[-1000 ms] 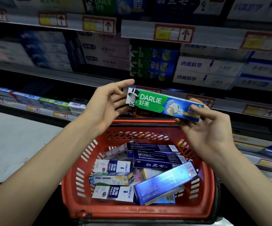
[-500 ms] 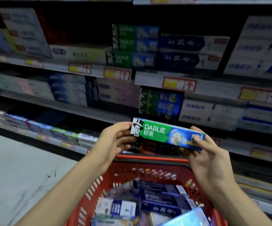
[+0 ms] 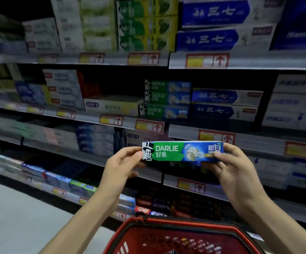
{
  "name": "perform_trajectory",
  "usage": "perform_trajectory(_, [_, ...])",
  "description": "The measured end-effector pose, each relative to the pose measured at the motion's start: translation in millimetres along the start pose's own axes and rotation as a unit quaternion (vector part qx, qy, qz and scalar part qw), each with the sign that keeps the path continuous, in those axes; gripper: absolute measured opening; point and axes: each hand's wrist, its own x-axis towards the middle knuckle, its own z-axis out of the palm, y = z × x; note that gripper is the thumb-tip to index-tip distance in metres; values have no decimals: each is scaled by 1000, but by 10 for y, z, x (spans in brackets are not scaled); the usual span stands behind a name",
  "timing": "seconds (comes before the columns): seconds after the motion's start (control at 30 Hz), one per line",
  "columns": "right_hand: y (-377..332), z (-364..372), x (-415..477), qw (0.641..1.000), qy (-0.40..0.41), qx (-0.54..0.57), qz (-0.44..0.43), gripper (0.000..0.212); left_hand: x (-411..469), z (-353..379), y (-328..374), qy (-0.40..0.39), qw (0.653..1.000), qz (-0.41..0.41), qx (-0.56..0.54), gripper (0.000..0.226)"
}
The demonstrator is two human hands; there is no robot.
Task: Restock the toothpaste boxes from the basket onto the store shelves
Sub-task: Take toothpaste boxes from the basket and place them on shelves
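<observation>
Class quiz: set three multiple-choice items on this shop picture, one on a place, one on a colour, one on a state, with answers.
1. Where is the shelved Darlie stack, relative to the held box? A above it; B below it; C beside it.
2. What colour is the basket? A blue; B red; C grey.
3. How is the box held? A by one hand; B by no hand; C by both hands, one at each end.
Answers: 1 A, the stack stands higher up; 2 B, its rim is red; 3 C, the left hand holds one end, the right hand the other.
</observation>
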Motion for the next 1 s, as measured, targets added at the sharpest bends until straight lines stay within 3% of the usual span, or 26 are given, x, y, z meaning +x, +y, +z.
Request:
perform_trajectory(0.2, [-16,269,260,971,17,-219,-97,26,516,-80,199,27,987,113,112,12])
perform_trajectory(0.4, [-20,538,649,933,46,-307,-180,25,1330,-34,480,90,951,199,220,16])
perform_trajectory(0.67, [-11,753,1489,892,70,-385,-225,20,2191,99,654,184,911,193,314,12])
perform_trajectory(0.83, [0,784,1925,895,72,-383,-218,36,2489,202,737,184,899,168,360,15])
perform_trajectory(1.0, [90,704,2086,867,82,-433,-232,39,2592,262,693,189,888,149,392,9])
